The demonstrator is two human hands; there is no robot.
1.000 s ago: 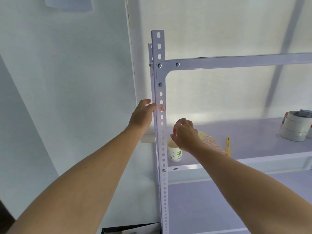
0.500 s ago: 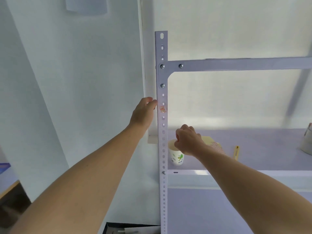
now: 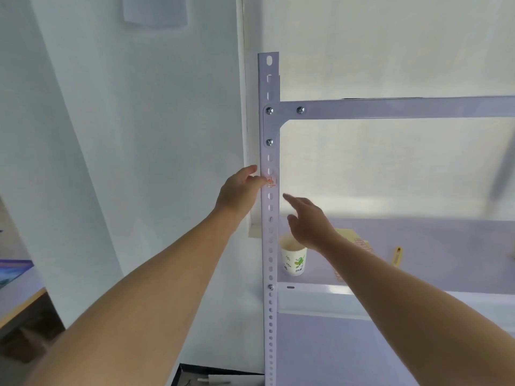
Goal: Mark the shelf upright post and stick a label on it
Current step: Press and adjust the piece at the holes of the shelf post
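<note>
The white perforated upright post [image 3: 269, 232] of a metal shelf rises through the middle of the view. A small reddish label [image 3: 270, 182] sits on its front face at about hand height. My left hand [image 3: 240, 190] rests against the post's left edge, a fingertip touching beside the label. To the right of the post, my right hand [image 3: 308, 222] hovers with the index finger stretched up and left toward the label, a short gap away from it. It holds nothing.
A paper cup [image 3: 293, 257] stands on the shelf board [image 3: 434, 246] just right of the post, below my right hand. A yellowish pad [image 3: 351, 238] and a yellow pen-like tool [image 3: 397, 256] lie further right. A horizontal beam [image 3: 404, 107] crosses above. Walls stand left and behind.
My right hand rose from above the cup and opened, its index finger now pointing toward the label. My left hand stays at the post. The view drifted slightly.
</note>
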